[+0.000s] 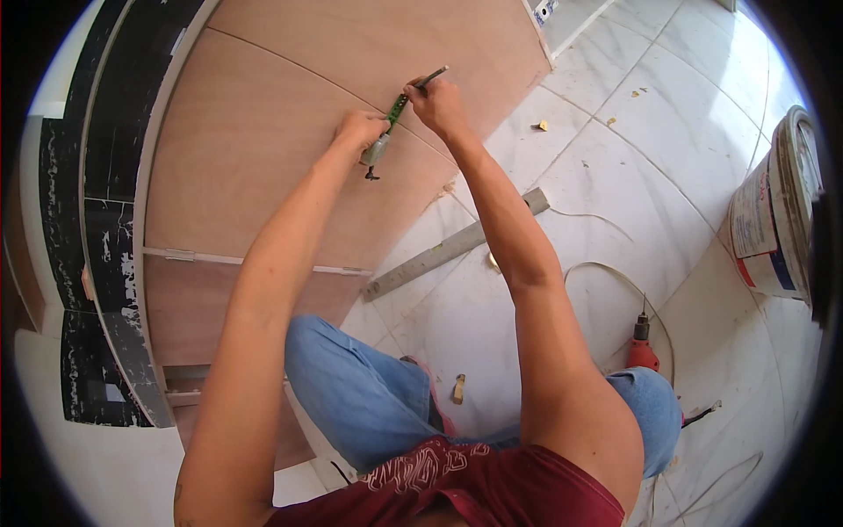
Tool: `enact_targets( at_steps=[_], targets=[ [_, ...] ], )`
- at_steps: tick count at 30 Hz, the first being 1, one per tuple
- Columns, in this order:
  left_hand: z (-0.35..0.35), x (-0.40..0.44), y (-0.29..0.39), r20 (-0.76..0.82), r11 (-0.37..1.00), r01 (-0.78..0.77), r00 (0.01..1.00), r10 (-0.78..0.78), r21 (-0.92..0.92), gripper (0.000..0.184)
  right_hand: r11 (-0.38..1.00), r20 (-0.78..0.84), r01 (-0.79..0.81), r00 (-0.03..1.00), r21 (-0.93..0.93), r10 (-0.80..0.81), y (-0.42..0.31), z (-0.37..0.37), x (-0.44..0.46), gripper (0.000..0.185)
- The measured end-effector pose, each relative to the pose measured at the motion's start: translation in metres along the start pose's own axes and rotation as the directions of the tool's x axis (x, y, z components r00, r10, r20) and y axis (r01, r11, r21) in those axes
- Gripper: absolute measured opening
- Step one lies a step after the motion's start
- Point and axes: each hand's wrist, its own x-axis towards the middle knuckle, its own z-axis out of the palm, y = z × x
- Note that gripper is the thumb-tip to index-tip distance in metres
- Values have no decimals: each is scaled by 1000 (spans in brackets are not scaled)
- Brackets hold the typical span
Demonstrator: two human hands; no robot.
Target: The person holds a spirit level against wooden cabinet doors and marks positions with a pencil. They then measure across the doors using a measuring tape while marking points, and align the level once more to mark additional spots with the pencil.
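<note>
My left hand [360, 129] is closed around a tape measure [375, 151] with a greyish case and a small dark strap at its lower end. A short length of green tape blade [398, 109] runs from it up to my right hand [439, 107]. The fingers of that hand are pinched on a pencil [432, 77], beside the end of the blade. Both hands are over a light-brown plywood panel [255, 132], near a thin seam that crosses it. Whether the blade lies flat on the wood I cannot tell.
On the marble-look tile floor lie a long grey bar [457, 248], a red power drill [643, 347] with its cord, and scattered yellowish scraps [458, 389]. A large paint bucket [766, 215] stands at the right. Black panelling [107, 228] edges the left side.
</note>
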Motion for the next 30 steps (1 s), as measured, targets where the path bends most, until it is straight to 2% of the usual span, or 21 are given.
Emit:
enact_targets(
  at_steps=[2,5,8,9,11,15,17,18,20,21,24,25,26,28,29,30],
  targets=[
    [0,5,-10,5,998,-59,998,59,21,31,998,7,43,999,-48,-43,6,-1,3,19],
    [-2,16,-35,20,983,-184,983,184,22,32,955,-128,-38,989,294,79,11,2,-7,19],
    [-11,-17,-34,36,974,-219,975,221,-52,31,896,-220,-128,946,424,239,8,0,-37,19],
    [-14,-32,-32,42,972,-217,974,221,-85,32,928,-329,48,941,370,82,21,9,-52,20],
    [-16,-30,-50,132,970,-193,968,212,-145,36,974,-344,-29,933,226,107,16,22,-77,24],
    [8,-48,-64,275,938,-124,936,219,-324,44,945,-301,-64,939,321,166,-25,34,-115,35],
    [32,-63,-58,249,899,-67,950,191,-433,41,944,-270,-104,943,312,193,-32,37,-130,43],
    [45,-72,-53,249,872,-33,952,176,-489,40,964,-285,-114,941,238,182,-33,36,-137,47],
    [60,-84,-38,424,837,129,896,130,-531,41,986,-309,-151,937,67,165,-37,24,-150,54],
    [70,-84,-35,508,817,209,854,116,-537,41,972,-326,-228,917,51,232,-31,14,-153,61],
    [112,-70,-41,695,699,333,642,323,-633,40,952,-270,-295,926,-85,263,-15,-29,-165,55],
    [128,-63,-45,757,744,356,583,296,-565,47,942,-197,-336,924,-16,327,6,-45,-168,55],
    [137,-72,-44,745,837,225,605,281,-499,47,825,-52,-523,837,214,544,8,-65,-174,48],
    [144,-83,-39,683,942,-53,675,279,-331,49,761,-11,-588,789,273,614,11,-102,-189,41],
    [153,-75,-41,626,877,-476,665,406,-63,56,696,-108,-634,708,338,698,5,-112,-191,37],
    [194,-34,-72,568,612,-791,497,656,-15,58,633,-206,-653,610,416,765,-2,-123,-193,34]
  ],
)
